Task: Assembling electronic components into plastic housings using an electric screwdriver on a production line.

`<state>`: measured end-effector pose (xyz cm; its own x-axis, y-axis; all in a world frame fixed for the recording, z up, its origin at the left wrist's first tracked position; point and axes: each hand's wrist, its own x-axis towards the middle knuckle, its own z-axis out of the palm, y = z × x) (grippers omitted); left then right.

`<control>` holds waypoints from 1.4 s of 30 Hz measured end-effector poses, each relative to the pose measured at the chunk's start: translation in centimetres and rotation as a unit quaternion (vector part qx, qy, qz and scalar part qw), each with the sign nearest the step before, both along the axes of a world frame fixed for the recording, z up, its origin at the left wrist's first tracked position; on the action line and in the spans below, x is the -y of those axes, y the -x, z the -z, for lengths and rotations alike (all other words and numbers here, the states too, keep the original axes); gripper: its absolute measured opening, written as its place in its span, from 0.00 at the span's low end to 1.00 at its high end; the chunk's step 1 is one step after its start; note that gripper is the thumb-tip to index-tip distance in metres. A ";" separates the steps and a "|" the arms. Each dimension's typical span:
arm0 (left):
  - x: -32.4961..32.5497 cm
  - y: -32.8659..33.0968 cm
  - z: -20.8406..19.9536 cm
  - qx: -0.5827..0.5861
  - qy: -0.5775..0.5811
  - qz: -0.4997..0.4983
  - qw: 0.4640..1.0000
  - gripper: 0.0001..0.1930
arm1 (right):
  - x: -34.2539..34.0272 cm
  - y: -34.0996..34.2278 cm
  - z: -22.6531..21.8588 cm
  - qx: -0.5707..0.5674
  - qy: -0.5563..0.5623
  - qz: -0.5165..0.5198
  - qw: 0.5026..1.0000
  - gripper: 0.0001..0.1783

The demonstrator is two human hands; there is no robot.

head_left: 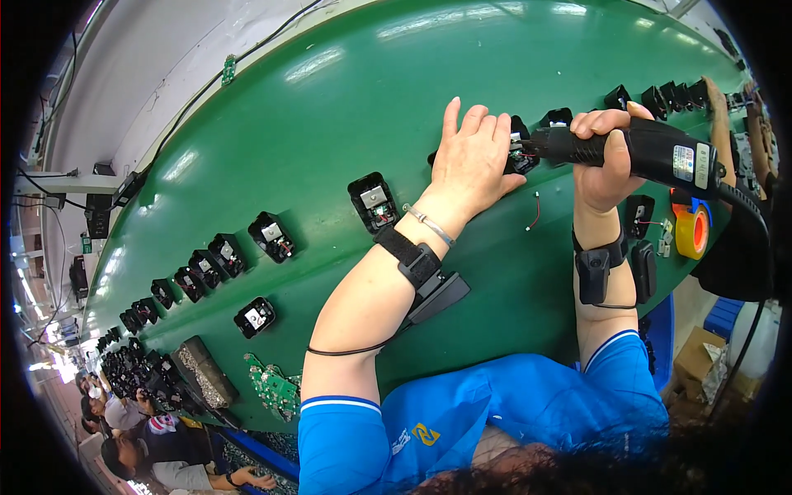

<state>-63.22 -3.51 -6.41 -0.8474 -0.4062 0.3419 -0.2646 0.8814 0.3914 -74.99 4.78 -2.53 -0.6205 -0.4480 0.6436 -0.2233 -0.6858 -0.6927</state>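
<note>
Power tool [660, 150], corded, clamped in right grip [605, 153] at two o'clock; left grip [472, 157], fingers apart, at one, steadies black housing [523, 160]; loose bracing could make it skid.

The green counter [396, 74] spreads wide, with bright glare streaks near its far edge. Behind it rises a white wall [140, 91], and a black cable [280, 30] runs along the border, passing 1 small green circuit board [228, 71]. At the near left edge, a cluster of green boards [274, 389] lies close to a brownish-grey block [202, 371]. At right sits a yellow tape roll [685, 235]; below, beyond the counter, are a blue bin [662, 330], a cardboard box [700, 351] and a white container [757, 340]. At lower left, a co-worker in a dark top [181, 441] sits among other people.
</note>
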 end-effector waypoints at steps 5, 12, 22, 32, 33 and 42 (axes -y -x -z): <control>0.0 0.0 0.0 0.005 0.006 -0.001 1.000 0.35 | 0.0 0.0 0.2 -0.006 0.002 -0.003 1.000 0.19; 0.0 0.2 0.2 0.015 0.011 -0.003 1.000 0.34 | 0.2 -0.3 0.6 -0.032 -0.006 -0.028 0.999 0.18; 0.0 0.3 0.6 0.032 0.041 0.005 0.999 0.32 | 0.2 -0.7 2.0 -0.073 -0.004 -0.063 0.995 0.17; 0.4 -2.2 -2.0 -0.079 0.069 -0.013 0.994 0.26 | -1.6 -0.6 -2.5 0.117 0.020 -0.101 0.988 0.17; -0.3 -2.7 -3.2 -0.072 0.059 -0.010 0.996 0.26 | -4.2 0.7 -3.6 0.196 0.091 -0.192 0.957 0.17; -8.3 -22.2 -4.9 0.158 -0.138 -0.031 0.977 0.10 | -12.6 -2.9 -1.8 0.140 -0.077 -0.202 0.966 0.24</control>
<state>-41.03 4.75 -1.55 -0.8636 -0.5003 -0.0625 -0.4604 0.7319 0.5025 -72.12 17.35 -0.76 -0.5157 -0.7673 0.3812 0.2522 -0.5612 -0.7883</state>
